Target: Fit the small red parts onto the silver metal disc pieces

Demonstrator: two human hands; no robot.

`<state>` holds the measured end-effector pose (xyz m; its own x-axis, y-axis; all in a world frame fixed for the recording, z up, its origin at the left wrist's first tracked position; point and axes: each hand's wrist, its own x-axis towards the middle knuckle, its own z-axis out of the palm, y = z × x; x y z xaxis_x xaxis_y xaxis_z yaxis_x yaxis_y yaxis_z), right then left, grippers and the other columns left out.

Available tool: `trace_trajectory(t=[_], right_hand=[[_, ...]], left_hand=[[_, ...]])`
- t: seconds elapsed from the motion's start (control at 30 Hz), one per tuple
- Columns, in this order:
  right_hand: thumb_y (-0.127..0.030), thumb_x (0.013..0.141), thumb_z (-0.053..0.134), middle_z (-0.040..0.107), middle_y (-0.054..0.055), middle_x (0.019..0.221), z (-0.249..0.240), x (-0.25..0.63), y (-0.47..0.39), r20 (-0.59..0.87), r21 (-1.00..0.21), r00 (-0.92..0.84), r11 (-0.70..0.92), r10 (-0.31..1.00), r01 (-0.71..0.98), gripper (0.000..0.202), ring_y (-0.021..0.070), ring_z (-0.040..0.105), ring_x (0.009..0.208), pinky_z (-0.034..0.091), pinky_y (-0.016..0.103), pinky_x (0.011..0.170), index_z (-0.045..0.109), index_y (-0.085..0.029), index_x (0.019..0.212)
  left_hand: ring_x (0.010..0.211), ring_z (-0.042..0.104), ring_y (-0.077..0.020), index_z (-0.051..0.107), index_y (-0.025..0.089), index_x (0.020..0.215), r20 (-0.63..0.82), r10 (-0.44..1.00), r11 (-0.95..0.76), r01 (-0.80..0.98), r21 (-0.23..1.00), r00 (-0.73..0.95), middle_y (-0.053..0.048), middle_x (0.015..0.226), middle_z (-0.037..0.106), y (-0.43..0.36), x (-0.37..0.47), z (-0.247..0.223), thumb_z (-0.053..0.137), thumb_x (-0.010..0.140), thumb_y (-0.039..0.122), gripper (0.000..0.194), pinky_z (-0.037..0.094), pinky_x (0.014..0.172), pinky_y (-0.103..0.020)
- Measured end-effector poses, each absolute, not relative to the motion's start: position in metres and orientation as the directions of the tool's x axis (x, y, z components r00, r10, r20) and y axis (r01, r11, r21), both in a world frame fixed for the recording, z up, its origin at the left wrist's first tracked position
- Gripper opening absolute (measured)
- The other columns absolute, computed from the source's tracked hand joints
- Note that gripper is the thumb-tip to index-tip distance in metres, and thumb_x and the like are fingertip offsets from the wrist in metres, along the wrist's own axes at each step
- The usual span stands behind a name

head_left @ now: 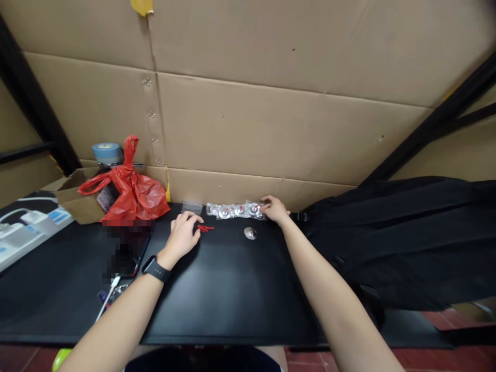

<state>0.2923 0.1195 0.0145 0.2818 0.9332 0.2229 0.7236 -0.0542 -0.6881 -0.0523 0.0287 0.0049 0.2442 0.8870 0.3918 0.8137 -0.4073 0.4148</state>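
Observation:
My left hand, fingers bent and apart, rests on the black tabletop beside a small bundle of red cord. Its thumb and index finger are close to the cord without closing round it. My right hand is at the right end of a row of several clear plastic packets, each with a shiny round metal disc inside. Its thumb and index finger stay apart at the edge of the rightmost packet. A loose domed metal disc lies in front of the row.
Clear bags lie left of the row. Further left are a red plastic bag, a cardboard box, a blue-lidded container and a power strip. A black backpack fills the right. Cardboard walls the back.

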Motion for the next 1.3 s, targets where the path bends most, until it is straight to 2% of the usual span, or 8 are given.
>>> trace_trajectory(t=[0.2, 0.3, 0.43, 0.5, 0.73, 0.93, 1.17, 1.3], right_hand=[[-0.025, 0.076, 0.067, 0.069, 0.008, 0.1, 0.004, 0.278, 0.114, 0.332, -0.382, 0.313, -0.176, 0.89, 0.907, 0.024, 0.0286, 0.059, 0.102, 0.035, 0.045, 0.089, 0.062, -0.021, 0.099], [-0.025, 0.081, 0.062, 0.067, 0.009, 0.101, 0.004, 0.277, 0.101, 0.33, -0.33, 0.15, -0.035, 0.932, 0.943, 0.018, 0.0256, 0.06, 0.097, 0.038, 0.039, 0.085, 0.064, -0.02, 0.099], [-0.03, 0.077, 0.07, 0.068, 0.007, 0.1, 0.0, 0.273, 0.073, 0.148, -0.411, -0.288, 0.324, 0.946, 0.852, 0.026, 0.0207, 0.063, 0.088, 0.044, 0.031, 0.079, 0.066, -0.02, 0.101], [-0.03, 0.075, 0.073, 0.069, 0.008, 0.104, -0.004, 0.269, 0.06, 0.128, -0.425, -0.361, 0.38, 0.924, 0.822, 0.033, 0.0212, 0.064, 0.09, 0.046, 0.031, 0.082, 0.066, -0.019, 0.106], [-0.025, 0.077, 0.068, 0.07, 0.005, 0.089, -0.007, 0.265, 0.048, 0.148, -0.443, -0.288, 0.324, 0.946, 0.836, 0.02, 0.0189, 0.065, 0.078, 0.047, 0.029, 0.074, 0.065, -0.02, 0.096], [-0.03, 0.074, 0.071, 0.072, 0.003, 0.091, -0.005, 0.268, 0.046, 0.191, -0.486, -0.178, 0.251, 0.965, 0.837, 0.029, 0.0196, 0.067, 0.078, 0.05, 0.03, 0.076, 0.065, -0.024, 0.101], [-0.03, 0.073, 0.072, 0.07, 0.003, 0.101, 0.003, 0.256, 0.037, 0.341, -0.618, -0.119, 0.318, 0.932, 0.719, 0.032, 0.0176, 0.066, 0.075, 0.052, 0.032, 0.075, 0.063, -0.024, 0.103], [-0.026, 0.073, 0.07, 0.068, 0.003, 0.104, 0.008, 0.23, 0.025, 0.41, -0.693, -0.137, 0.405, 0.902, 0.596, 0.031, 0.0153, 0.065, 0.073, 0.052, 0.03, 0.071, 0.062, -0.023, 0.103]], left_hand=[[0.108, 0.051, -0.0255, 0.072, 0.028, 0.101, 0.306, 0.865, -0.478, 0.837, 0.267, 0.397, -0.005, 0.113, 0.061, 0.034, -0.063, 0.001, 0.064, 0.086, 0.023, 0.018, 0.039, 0.087, -0.038], [0.107, 0.051, -0.0247, 0.072, 0.028, 0.104, 0.312, 0.861, -0.482, 0.841, 0.246, 0.402, -0.005, 0.112, 0.061, 0.034, -0.061, -0.001, 0.063, 0.088, 0.021, 0.019, 0.039, 0.087, -0.038], [0.106, 0.051, -0.025, 0.071, 0.027, 0.106, 0.327, 0.854, -0.487, 0.842, 0.231, 0.404, -0.005, 0.112, 0.061, 0.036, -0.058, -0.004, 0.062, 0.09, 0.023, 0.019, 0.038, 0.086, -0.037], [0.106, 0.051, -0.0251, 0.07, 0.027, 0.105, 0.333, 0.852, -0.488, 0.844, 0.221, 0.405, -0.006, 0.111, 0.061, 0.037, -0.057, -0.006, 0.062, 0.09, 0.023, 0.017, 0.038, 0.085, -0.037], [0.103, 0.052, -0.0241, 0.068, 0.024, 0.1, 0.343, 0.844, -0.489, 0.854, 0.18, 0.411, -0.006, 0.107, 0.061, 0.042, -0.047, -0.007, 0.06, 0.093, 0.024, 0.011, 0.038, 0.081, -0.035], [0.101, 0.052, -0.0237, 0.067, 0.022, 0.093, 0.356, 0.835, -0.495, 0.855, 0.156, 0.419, -0.006, 0.105, 0.063, 0.043, -0.042, -0.007, 0.056, 0.095, 0.024, 0.011, 0.035, 0.078, -0.034], [0.103, 0.055, -0.0221, 0.062, 0.022, 0.093, 0.44, 0.814, -0.52, 0.813, 0.26, 0.38, -0.004, 0.101, 0.07, 0.037, -0.04, 0.003, 0.05, 0.1, 0.025, 0.014, 0.03, 0.081, -0.036], [0.11, 0.057, -0.0228, 0.066, 0.023, 0.095, 0.49, 0.784, -0.565, 0.765, 0.31, 0.38, -0.003, 0.102, 0.074, 0.029, -0.033, 0.008, 0.058, 0.097, 0.028, 0.01, 0.028, 0.088, -0.039]])
